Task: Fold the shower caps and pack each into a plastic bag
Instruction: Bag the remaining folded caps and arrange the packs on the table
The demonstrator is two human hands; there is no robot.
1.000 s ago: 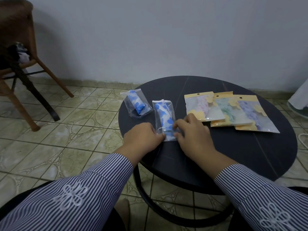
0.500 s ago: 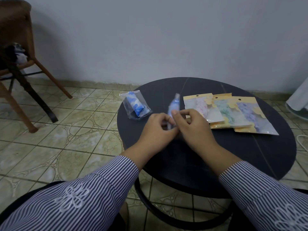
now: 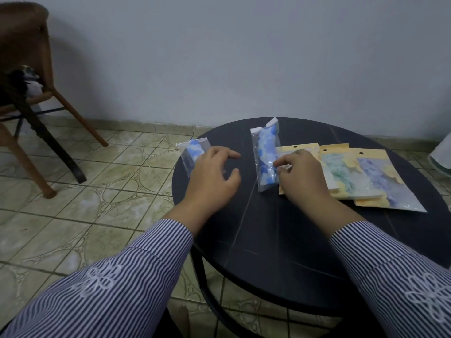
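Note:
A clear plastic bag with a folded blue-and-white shower cap (image 3: 266,154) stands tilted above the round black table (image 3: 280,240). My right hand (image 3: 302,176) pinches its right edge with thumb and fingertips. My left hand (image 3: 212,176) hovers with fingers loosely spread and holds nothing. Under and behind that hand, at the table's left edge, lies a second bagged blue shower cap (image 3: 192,152), partly hidden. Three flat packets with yellow cards (image 3: 371,176) overlap at the right of the table, partly covered by my right hand.
A wooden chair (image 3: 26,93) stands on the tiled floor at the far left, with a dark object on its seat. The wall runs close behind the table. A white object (image 3: 441,154) shows at the right edge.
Both hands held the bagged cap together before. Now my left hand has let go and moved left. My right hand alone holds the bag, farther back and to the right.

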